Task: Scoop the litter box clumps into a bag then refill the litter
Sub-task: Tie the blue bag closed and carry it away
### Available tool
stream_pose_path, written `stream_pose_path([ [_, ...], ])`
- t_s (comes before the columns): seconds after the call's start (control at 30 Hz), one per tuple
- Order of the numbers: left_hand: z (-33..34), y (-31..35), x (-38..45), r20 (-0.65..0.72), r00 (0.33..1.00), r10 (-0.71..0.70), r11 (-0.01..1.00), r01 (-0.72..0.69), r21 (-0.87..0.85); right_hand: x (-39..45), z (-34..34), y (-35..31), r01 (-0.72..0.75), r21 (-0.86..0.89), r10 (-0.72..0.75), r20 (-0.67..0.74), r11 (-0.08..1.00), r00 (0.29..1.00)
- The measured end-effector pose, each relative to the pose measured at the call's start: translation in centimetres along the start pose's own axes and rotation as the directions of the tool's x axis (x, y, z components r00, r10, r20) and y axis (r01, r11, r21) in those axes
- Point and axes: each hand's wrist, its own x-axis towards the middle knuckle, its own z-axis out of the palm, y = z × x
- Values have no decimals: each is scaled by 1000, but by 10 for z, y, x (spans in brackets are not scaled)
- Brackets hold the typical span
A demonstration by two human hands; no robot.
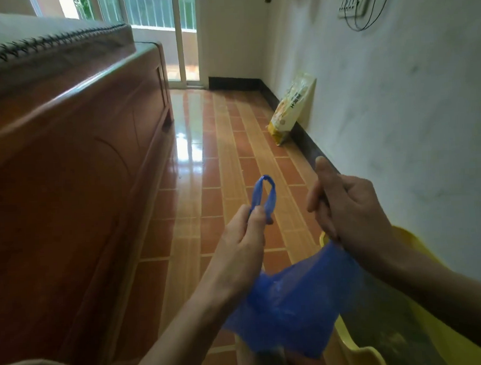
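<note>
Tiled floor (227, 155), blue bag (294, 298) between both hands

Thin blue plastic bag (291, 298) hangs crumpled in the air, one handle loop sticking up. Yellow litter box (360, 353) sits below by the wall. Yellow litter pack (291, 108) leans upright against the wall, well apart

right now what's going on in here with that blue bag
A person holds a thin blue plastic bag above the rim of a yellow plastic litter box. The left hand pinches one looped handle; the right hand grips the other side. A yellow and white sack leans against the wall.
</note>
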Motion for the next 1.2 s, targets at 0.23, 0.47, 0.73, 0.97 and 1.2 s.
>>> stream_pose_path([
  [0.23, 4, 0, -2, 77, 994, 78, 973, -93, 211, 2, 10, 7, -160, 190, 66, 425, 969, 903],
  [0.47, 6, 14, -10, 324, 945, -33, 974, -43, 224, 7, 0, -3, 155, -28, -111, 572, 988, 813],
  [0.73, 18, 13, -12, 348, 937, -22, 975, -57, 215, 14, 2, 3, 301, -159, -157, 580, 940, 799],
  [0.97, 20, 12, -12, 268, 963, -4, 996, -20, 88, -3, -32, 33, 235, -494, 0, 429, 837, 903],
  [1.2, 24, 11, -9, 216, 964, -157, 981, 126, 149, -20, -34, 50, 124, -269, -56, 246, 955, 968],
])
